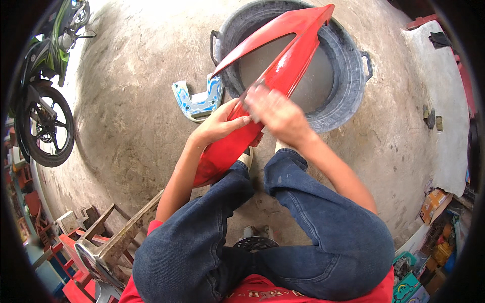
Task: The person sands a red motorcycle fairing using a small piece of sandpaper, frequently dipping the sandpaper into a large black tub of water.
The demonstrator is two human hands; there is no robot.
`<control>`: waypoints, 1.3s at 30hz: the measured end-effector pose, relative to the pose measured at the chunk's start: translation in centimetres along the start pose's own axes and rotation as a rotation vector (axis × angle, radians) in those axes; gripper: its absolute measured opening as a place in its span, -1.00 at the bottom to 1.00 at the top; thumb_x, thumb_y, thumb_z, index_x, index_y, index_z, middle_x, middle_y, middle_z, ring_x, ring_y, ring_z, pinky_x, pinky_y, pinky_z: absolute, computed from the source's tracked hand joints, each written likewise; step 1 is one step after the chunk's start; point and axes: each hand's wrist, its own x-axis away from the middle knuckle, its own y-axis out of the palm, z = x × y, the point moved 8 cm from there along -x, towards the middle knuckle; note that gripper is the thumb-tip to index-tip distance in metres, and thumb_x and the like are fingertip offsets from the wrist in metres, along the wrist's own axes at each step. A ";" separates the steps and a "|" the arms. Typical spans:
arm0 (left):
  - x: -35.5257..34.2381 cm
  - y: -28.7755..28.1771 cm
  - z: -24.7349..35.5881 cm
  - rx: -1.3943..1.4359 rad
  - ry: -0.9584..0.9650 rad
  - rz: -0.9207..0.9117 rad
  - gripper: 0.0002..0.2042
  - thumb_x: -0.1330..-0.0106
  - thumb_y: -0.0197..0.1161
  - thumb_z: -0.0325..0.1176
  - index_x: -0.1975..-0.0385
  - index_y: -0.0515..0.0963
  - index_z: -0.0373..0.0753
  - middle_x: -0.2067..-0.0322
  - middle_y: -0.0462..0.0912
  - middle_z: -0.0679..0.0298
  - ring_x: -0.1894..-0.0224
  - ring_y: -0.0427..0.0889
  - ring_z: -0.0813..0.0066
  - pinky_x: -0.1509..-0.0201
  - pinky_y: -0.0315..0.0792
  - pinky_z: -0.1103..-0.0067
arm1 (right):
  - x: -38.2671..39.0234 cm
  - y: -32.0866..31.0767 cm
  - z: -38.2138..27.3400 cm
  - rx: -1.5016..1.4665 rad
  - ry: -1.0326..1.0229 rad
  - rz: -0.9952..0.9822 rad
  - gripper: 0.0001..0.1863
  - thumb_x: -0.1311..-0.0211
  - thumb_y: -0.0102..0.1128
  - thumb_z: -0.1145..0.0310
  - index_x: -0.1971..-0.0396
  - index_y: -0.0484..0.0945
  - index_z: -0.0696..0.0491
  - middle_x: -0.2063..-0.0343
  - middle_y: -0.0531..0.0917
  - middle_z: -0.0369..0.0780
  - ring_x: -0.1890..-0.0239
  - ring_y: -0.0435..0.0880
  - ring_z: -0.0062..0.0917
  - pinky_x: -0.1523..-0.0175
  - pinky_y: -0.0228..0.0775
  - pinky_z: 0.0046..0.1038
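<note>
Blue denim knees (348, 247) front a long red plastic panel (289, 70), left hand (221, 123) clamping its edge; right hand (278, 112), grip unclear. Grey concrete floor (126, 116) opens leftward.

Your panel (295, 63) is red with a white shine. Your jeans (328, 237) are dark blue with paler seams, your shirt (273, 285) red with pale print. The tub (348, 96) is mottled grey, the bracket (204, 104) swirled blue, white and grey, the floor (136, 101) patchy beige and grey, the motorcycle (54, 55) black and green.
</note>
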 end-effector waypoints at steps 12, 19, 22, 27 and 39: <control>0.4 0.7 0.8 0.182 -0.046 -0.060 -0.50 -0.49 0.36 -0.26 -0.29 0.41 -0.41 -0.09 0.67 0.16 -0.08 0.66 0.51 -0.22 0.55 0.49 | 2.5 0.5 -0.6 -0.107 0.094 -0.003 -0.47 -0.39 0.05 0.42 -0.34 0.49 0.20 -0.33 0.56 0.06 -0.39 0.54 -0.10 -0.46 0.38 -0.17; -0.4 1.6 1.8 0.216 -0.108 -0.093 -0.50 -0.50 0.35 -0.29 -0.32 0.39 -0.40 -0.13 0.66 0.17 -0.13 0.64 0.51 -0.27 0.52 0.49 | 2.7 -0.9 7.1 -0.080 0.467 0.155 -0.48 -0.47 -0.04 0.44 -0.36 0.43 0.29 -0.35 0.50 0.12 -0.42 0.48 -0.04 -0.52 0.31 -0.14; 0.4 1.0 -0.3 0.258 -0.057 -0.065 -0.50 -0.50 0.35 -0.29 -0.31 0.39 -0.40 -0.13 0.66 0.17 -0.14 0.62 0.53 -0.28 0.51 0.49 | 1.7 0.7 -2.2 -0.121 0.180 -0.005 -0.42 -0.38 -0.02 0.46 -0.39 0.43 0.21 -0.36 0.52 0.05 -0.43 0.51 -0.16 -0.53 0.30 -0.12; -0.5 1.5 1.5 0.164 -0.071 -0.095 -0.52 -0.51 0.33 -0.31 -0.31 0.40 -0.40 -0.13 0.65 0.19 -0.14 0.61 0.55 -0.28 0.50 0.50 | 1.9 -1.7 10.2 -0.166 0.578 0.283 -0.52 -0.49 0.01 0.41 -0.32 0.49 0.27 -0.30 0.55 0.12 -0.36 0.55 -0.06 -0.43 0.43 -0.17; -0.6 2.0 1.0 0.225 -0.136 -0.119 -0.40 -0.51 0.34 -0.32 -0.45 0.30 -0.37 -0.30 0.53 0.21 -0.31 0.50 0.51 -0.43 0.36 0.49 | 0.8 -1.9 10.5 0.074 0.266 0.222 -0.51 -0.42 0.02 0.45 -0.31 0.53 0.19 -0.30 0.60 -0.02 -0.37 0.57 -0.20 -0.45 0.43 -0.20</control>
